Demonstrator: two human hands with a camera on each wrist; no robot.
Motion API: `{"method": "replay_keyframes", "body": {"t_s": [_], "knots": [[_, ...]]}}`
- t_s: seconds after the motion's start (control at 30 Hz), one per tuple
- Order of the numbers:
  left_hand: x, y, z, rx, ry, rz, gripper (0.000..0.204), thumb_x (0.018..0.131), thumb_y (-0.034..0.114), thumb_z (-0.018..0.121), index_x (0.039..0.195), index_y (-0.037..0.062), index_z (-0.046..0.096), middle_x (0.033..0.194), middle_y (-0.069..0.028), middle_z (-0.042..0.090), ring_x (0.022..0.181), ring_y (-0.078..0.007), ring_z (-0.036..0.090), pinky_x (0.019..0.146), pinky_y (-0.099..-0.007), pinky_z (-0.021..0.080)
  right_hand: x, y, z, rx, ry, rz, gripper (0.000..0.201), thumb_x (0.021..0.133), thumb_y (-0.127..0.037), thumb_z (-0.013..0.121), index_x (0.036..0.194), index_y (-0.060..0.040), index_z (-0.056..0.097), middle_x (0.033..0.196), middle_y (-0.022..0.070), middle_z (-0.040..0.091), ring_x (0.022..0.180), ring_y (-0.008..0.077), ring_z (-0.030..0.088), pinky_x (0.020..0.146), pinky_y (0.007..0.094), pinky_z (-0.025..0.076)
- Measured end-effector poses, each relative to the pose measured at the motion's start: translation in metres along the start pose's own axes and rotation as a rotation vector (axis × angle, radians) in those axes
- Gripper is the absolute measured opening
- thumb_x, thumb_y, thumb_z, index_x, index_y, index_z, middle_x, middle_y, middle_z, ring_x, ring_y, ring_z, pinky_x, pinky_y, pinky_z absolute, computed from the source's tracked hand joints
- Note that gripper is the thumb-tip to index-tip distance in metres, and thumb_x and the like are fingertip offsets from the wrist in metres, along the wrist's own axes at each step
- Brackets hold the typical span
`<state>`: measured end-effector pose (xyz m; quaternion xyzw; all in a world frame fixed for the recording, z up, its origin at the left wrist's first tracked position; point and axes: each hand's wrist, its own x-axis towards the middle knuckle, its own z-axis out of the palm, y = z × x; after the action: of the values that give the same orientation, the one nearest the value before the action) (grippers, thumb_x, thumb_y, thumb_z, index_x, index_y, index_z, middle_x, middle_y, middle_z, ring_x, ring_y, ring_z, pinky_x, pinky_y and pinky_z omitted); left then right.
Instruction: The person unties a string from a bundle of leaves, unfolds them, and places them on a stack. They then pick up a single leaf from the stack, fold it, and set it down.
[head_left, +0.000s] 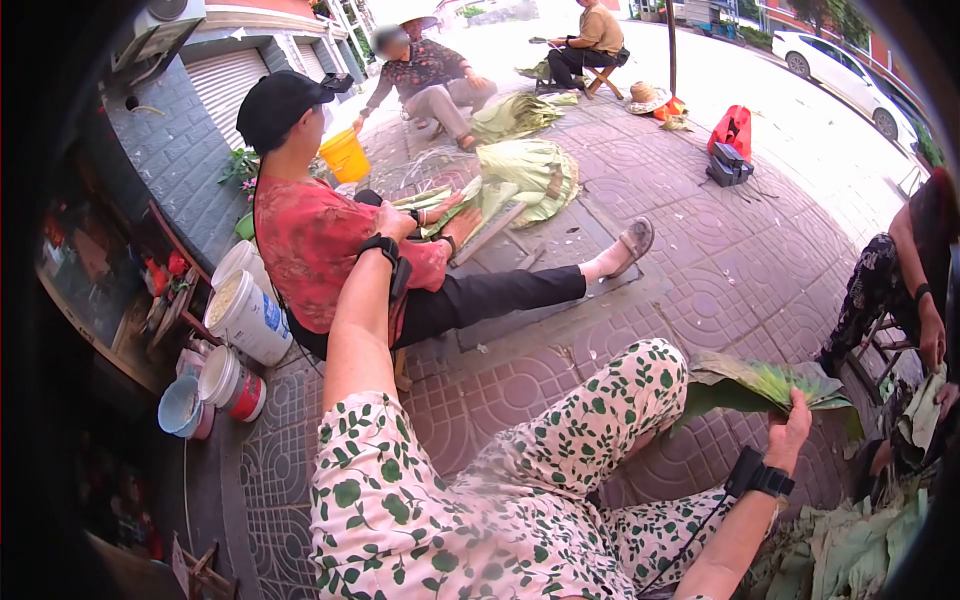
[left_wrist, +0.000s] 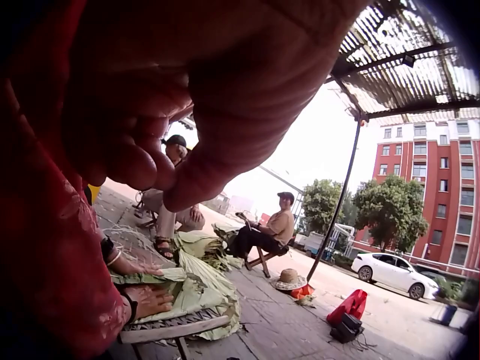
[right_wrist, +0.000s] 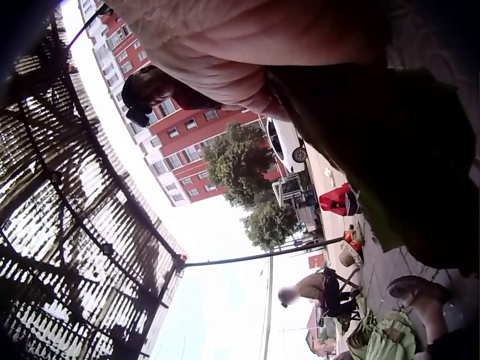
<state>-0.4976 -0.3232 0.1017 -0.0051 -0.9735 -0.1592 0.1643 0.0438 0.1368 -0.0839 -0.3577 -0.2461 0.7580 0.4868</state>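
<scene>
My left hand [head_left: 396, 222] reaches forward beside the seated person in a red shirt [head_left: 318, 230]. Its fingers [left_wrist: 154, 161] are curled toward the thumb in the left wrist view, and nothing shows between them. At the right my right hand [head_left: 790, 432] grips the edge of broad green leaves [head_left: 735, 380], thumb on top, beyond my knee. Close up in the right wrist view, the leaves [right_wrist: 375, 165] look dark below the hand. The red-shirted person's hands [head_left: 455, 225] press on a pale green leaf bundle [head_left: 530, 185] over a low wooden frame.
White buckets [head_left: 245, 318] and a blue basin [head_left: 180, 405] stand at the left. A person behind holds a yellow bucket [head_left: 345, 155]. Beside a red bag [head_left: 732, 130] sits a black box. More leaves [head_left: 840, 550] lie at lower right, near another seated person [head_left: 920, 260].
</scene>
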Motion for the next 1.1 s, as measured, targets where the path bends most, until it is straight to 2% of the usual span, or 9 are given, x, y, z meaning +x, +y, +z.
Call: {"method": "replay_keyframes", "body": {"t_s": [0.33, 0.43, 0.47, 0.7, 0.9, 0.97, 1.0, 1.03, 1.1], "knots": [[0.004, 0.002, -0.008, -0.002, -0.036, -0.010, 0.055, 0.062, 0.031, 0.071, 0.099, -0.0046, 0.051, 0.081, -0.0151, 0.062, 0.060, -0.0209, 0.063, 0.053, -0.0308, 0.050, 0.003, 0.002, -0.001, -0.052, -0.007, 0.011, 0.024, 0.077, -0.008, 0.059, 0.100, -0.0022, 0.051, 0.090, 0.0091, 0.057, 0.079, 0.0220, 0.059, 0.063, 0.0352, 0.052], [-0.001, 0.008, -0.023, -0.071, -0.147, -0.101, 0.063, 0.065, 0.031, 0.070, 0.113, -0.0024, 0.048, 0.110, -0.0232, 0.056, 0.103, -0.0310, 0.056, 0.085, -0.0359, 0.045, 0.004, 0.003, -0.002, -0.051, 0.018, 0.001, 0.023, 0.077, -0.007, 0.059, 0.098, -0.0020, 0.052, 0.089, 0.0092, 0.057, 0.079, 0.0223, 0.059, 0.063, 0.0355, 0.052], [0.005, -0.001, -0.013, -0.015, -0.010, 0.022, 0.057, 0.064, 0.034, 0.070, 0.096, -0.0092, 0.050, 0.073, -0.0153, 0.062, 0.057, -0.0203, 0.062, 0.051, -0.0294, 0.049, 0.005, 0.004, -0.003, -0.051, 0.019, 0.001, 0.023, 0.077, -0.007, 0.059, 0.098, -0.0020, 0.052, 0.089, 0.0092, 0.057, 0.079, 0.0223, 0.059, 0.063, 0.0355, 0.052], [-0.007, -0.001, -0.014, -0.018, -0.106, -0.018, 0.038, 0.065, 0.018, 0.062, 0.091, -0.0083, 0.059, 0.075, -0.0185, 0.063, 0.064, -0.0225, 0.065, 0.055, -0.0305, 0.050, -0.001, 0.006, 0.003, -0.030, -0.006, -0.016, 0.019, 0.077, -0.006, 0.059, 0.094, -0.0007, 0.053, 0.088, 0.0094, 0.057, 0.078, 0.0228, 0.059, 0.064, 0.0366, 0.052], [0.044, -0.041, 0.041, -0.040, 0.054, 0.098, 0.052, 0.060, 0.009, 0.064, 0.105, -0.0101, 0.048, 0.068, -0.0163, 0.061, 0.047, -0.0219, 0.058, 0.037, -0.0325, 0.042, -0.015, 0.006, 0.014, -0.003, 0.030, -0.048, 0.017, 0.075, -0.003, 0.058, 0.090, -0.0019, 0.052, 0.084, 0.0090, 0.057, 0.073, 0.0231, 0.060, 0.062, 0.0387, 0.053], [0.019, -0.018, 0.027, -0.239, -0.157, 0.006, 0.009, 0.063, 0.005, 0.058, 0.067, -0.0008, 0.052, 0.050, -0.0059, 0.048, 0.033, -0.0176, 0.045, 0.028, -0.0319, 0.031, -0.013, 0.008, 0.012, -0.107, 0.045, -0.019, 0.017, 0.074, -0.006, 0.060, 0.088, -0.0035, 0.049, 0.081, 0.0081, 0.056, 0.070, 0.0218, 0.059, 0.059, 0.0382, 0.051], [-0.016, 0.006, 0.002, -0.281, -0.221, 0.053, 0.014, 0.061, 0.007, 0.057, 0.069, -0.0030, 0.059, 0.054, -0.0109, 0.056, 0.042, -0.0192, 0.055, 0.035, -0.0315, 0.038, -0.022, 0.006, 0.020, -0.090, 0.080, -0.050, 0.020, 0.074, -0.008, 0.060, 0.088, -0.0043, 0.047, 0.080, 0.0084, 0.055, 0.070, 0.0220, 0.058, 0.059, 0.0393, 0.050], [0.038, -0.023, 0.060, -0.328, -0.323, -0.038, 0.010, 0.069, 0.004, 0.058, 0.077, 0.0018, 0.052, 0.050, -0.0023, 0.041, 0.033, -0.0130, 0.038, 0.029, -0.0272, 0.028, -0.021, 0.010, 0.021, -0.055, 0.102, -0.067, 0.021, 0.073, -0.008, 0.061, 0.087, -0.0048, 0.045, 0.080, 0.0088, 0.054, 0.070, 0.0221, 0.057, 0.060, 0.0402, 0.050], [0.014, 0.053, 0.066, -0.426, -0.457, 0.097, 0.014, 0.069, 0.004, 0.058, 0.081, 0.0007, 0.052, 0.053, -0.0034, 0.044, 0.035, -0.0133, 0.041, 0.031, -0.0270, 0.031, -0.029, 0.005, 0.023, -0.103, 0.106, -0.059, 0.027, 0.072, -0.006, 0.061, 0.091, -0.0029, 0.043, 0.082, 0.0105, 0.054, 0.070, 0.0223, 0.058, 0.059, 0.0385, 0.050]]}}
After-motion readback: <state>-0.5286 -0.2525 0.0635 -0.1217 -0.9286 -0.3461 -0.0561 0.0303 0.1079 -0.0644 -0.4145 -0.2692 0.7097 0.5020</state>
